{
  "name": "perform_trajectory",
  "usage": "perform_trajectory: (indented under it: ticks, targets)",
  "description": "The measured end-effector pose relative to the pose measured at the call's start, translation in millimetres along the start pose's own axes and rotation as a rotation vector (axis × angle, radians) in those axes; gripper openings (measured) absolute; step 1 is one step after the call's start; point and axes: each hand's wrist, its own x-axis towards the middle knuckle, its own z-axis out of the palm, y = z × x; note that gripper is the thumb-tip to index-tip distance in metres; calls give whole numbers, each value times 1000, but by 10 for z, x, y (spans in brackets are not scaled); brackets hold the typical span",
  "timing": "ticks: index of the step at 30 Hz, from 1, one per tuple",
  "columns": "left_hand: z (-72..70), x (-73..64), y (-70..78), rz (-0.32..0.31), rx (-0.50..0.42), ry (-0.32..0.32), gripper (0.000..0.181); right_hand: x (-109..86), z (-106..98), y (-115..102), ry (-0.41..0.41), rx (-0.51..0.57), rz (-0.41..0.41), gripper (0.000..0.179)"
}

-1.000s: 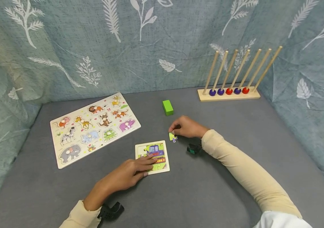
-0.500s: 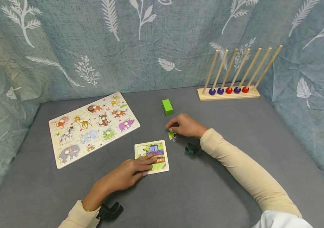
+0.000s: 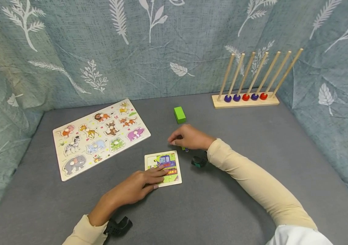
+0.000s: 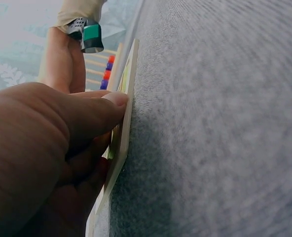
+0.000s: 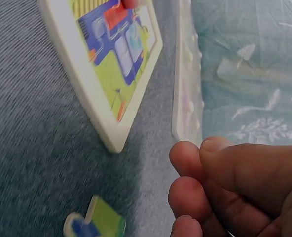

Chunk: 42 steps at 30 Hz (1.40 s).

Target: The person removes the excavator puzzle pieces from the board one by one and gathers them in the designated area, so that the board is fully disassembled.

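Note:
My left hand (image 3: 140, 185) rests on a small jigsaw puzzle (image 3: 178, 166) with a pale wooden frame, its fingers extended across the vehicle picture. In the left wrist view its thumb (image 4: 117, 98) lies on the frame's edge. A pale bare patch shows at the puzzle's upper left. Above the puzzle's right corner is my right hand (image 3: 189, 136), fingers curled. The right wrist view shows its thumb tip (image 5: 216, 144) against the index finger, with nothing visible between them. On the table beneath that hand lies a loose green-and-blue puzzle piece (image 5: 106, 217), partly hidden in the head view.
A large wooden animal peg puzzle (image 3: 100, 137) lies to the left. Beyond the right hand sits a green block (image 3: 179, 115). At the back right stands a wooden rack (image 3: 245, 103) with upright rods and red and blue beads. A leaf-patterned curtain (image 3: 149, 68) hangs behind the grey table.
My right hand has come away from the loose puzzle piece and moved left toward the small puzzle. That piece stays on the table. The left hand has kept its place.

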Motion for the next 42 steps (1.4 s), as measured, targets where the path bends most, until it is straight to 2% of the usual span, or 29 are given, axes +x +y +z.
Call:
perform_trajectory:
  ticks: [8, 14, 21, 30, 42]
  targets:
    - [-15, 5, -20, -19, -4, -6, 40, 76, 50, -78, -40, 0, -28, 18]
    - [-15, 9, -17, -16, 12, -7, 40, 138, 123, -151, -98, 17, -49, 19]
    - [-8, -17, -5, -51, 21, -9, 38, 182, 206, -201, -169, 60, -74, 18]
    - [1, -4, -10, 16, -1, 1, 37, 190, 304, -217, -216, 82, -101, 17]
    - [-13, -1, -26, 41, 51, -16, 37, 215, 341, -200, -207, 85, -102, 17]
